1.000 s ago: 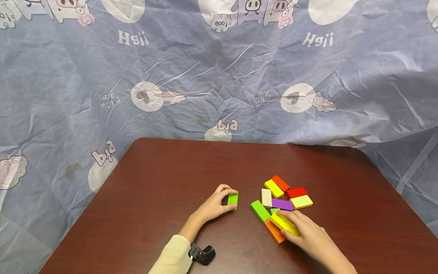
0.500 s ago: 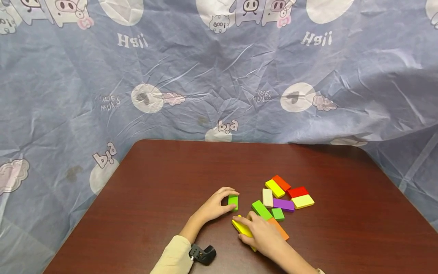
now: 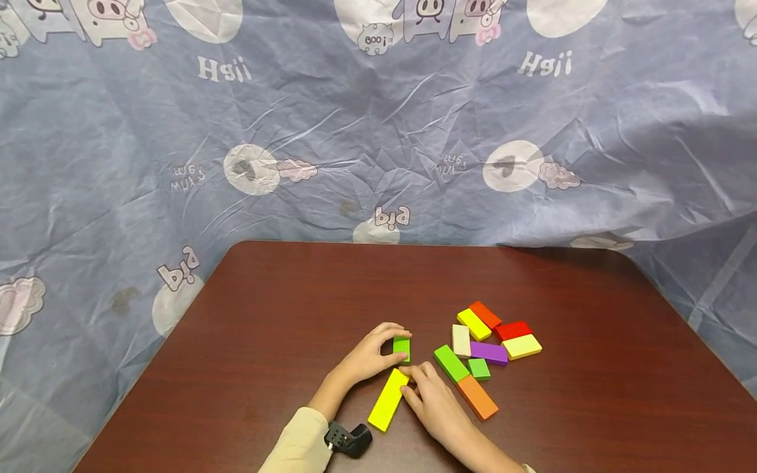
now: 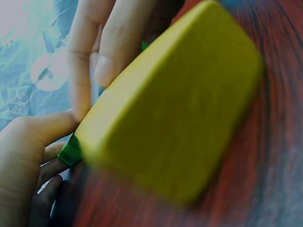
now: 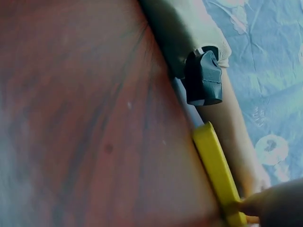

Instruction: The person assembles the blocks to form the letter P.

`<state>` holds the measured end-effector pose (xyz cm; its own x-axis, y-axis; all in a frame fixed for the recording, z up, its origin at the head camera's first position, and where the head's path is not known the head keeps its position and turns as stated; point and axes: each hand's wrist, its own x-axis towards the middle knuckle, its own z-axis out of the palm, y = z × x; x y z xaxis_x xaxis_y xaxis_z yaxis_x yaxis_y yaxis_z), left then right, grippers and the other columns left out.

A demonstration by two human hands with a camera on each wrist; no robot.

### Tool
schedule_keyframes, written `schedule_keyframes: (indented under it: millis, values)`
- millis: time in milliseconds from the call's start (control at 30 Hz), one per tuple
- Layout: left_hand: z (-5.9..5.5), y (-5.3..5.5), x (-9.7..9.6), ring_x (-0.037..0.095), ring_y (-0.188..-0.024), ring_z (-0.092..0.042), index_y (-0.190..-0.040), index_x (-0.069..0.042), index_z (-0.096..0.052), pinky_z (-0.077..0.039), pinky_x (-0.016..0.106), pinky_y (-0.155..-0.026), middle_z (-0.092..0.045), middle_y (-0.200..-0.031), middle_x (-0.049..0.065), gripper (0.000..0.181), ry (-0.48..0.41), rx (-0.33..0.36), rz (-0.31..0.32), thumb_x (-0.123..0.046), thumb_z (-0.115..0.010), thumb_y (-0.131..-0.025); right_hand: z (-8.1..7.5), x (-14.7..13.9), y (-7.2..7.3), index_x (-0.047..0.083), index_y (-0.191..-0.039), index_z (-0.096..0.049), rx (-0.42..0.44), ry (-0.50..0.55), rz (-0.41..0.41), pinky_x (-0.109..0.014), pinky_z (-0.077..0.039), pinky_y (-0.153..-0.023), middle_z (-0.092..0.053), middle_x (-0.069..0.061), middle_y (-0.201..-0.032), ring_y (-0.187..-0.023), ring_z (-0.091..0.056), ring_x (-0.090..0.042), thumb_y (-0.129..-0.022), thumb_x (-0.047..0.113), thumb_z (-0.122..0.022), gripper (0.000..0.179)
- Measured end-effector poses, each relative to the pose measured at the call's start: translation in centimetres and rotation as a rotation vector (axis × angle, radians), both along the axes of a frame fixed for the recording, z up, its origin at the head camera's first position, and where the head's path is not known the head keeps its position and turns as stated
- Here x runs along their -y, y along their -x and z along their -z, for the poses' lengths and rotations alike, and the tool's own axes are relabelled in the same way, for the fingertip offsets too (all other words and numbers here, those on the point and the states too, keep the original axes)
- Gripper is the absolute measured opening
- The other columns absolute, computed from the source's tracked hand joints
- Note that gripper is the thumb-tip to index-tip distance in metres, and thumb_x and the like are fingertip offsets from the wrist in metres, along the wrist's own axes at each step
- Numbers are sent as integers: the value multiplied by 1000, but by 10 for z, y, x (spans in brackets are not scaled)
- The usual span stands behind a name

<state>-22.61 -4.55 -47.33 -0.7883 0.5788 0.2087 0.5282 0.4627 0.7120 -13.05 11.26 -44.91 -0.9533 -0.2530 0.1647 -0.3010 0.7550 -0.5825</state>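
My left hand (image 3: 371, 353) holds a small green block (image 3: 401, 347) between thumb and fingers near the table's middle. Just in front of it, a long yellow block (image 3: 387, 402) slants on the table, its far end close to the green one. My right hand (image 3: 436, 402) pinches the yellow block near that far end, with fingertips and thumb on its right side. Large in the left wrist view, the yellow block (image 4: 184, 109) hides most of the green block (image 4: 72, 151). In the right wrist view, a fingertip meets the yellow block (image 5: 215, 165); the other fingers are mostly hidden.
Right of my hands lie a green block (image 3: 451, 363), an orange block (image 3: 478, 397) and a small green cube-like block (image 3: 479, 369). Behind them are white (image 3: 461, 341), purple (image 3: 489, 353), yellow, red and cream blocks. A patterned cloth (image 3: 378, 131) hangs behind the brown table (image 3: 296, 295).
My right hand has carried the yellow block left from beside the orange block, turned it and brought it down in front of the green block. My left hand stays in place.
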Motion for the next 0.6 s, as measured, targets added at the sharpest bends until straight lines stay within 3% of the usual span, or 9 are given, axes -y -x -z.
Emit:
schedule_keyframes:
  millis: [133,233,400,600]
  values:
    - [1,0,1,20,-124,-43,-124,-19,-55,-38,45,-102,-47,-131,2,39,-11,0,-4,-32,-59,-88,6,1,6,14,-107,-61,-33,29,49,-16,-41,-58,-53,2,-93,-73,-49,-3,-85,11,-61,22]
    - [1,1,1,19,-124,-43,-124,-19,-55,-38,44,-102,-48,-131,2,39,-15,-4,-7,-31,-59,-88,8,3,9,15,-101,-62,-50,43,76,-18,-43,-61,-56,4,-94,-77,-51,-5,-84,19,-64,18]
    - [0,0,1,20,-124,-43,-125,-18,-54,-38,44,-102,-47,-130,2,38,-16,-5,-6,-28,-60,-88,11,8,9,11,-103,-57,-28,46,67,-21,-39,-65,-53,0,-98,-79,-49,-8,-77,36,-70,37]
    - [0,0,2,19,-123,-43,-125,-20,-53,-38,43,-102,-46,-130,1,38,-17,17,-21,-24,-60,-88,12,9,9,9,-106,-58,2,172,71,-20,-45,-69,-47,-5,-107,-87,-52,-13,-78,20,-71,33]
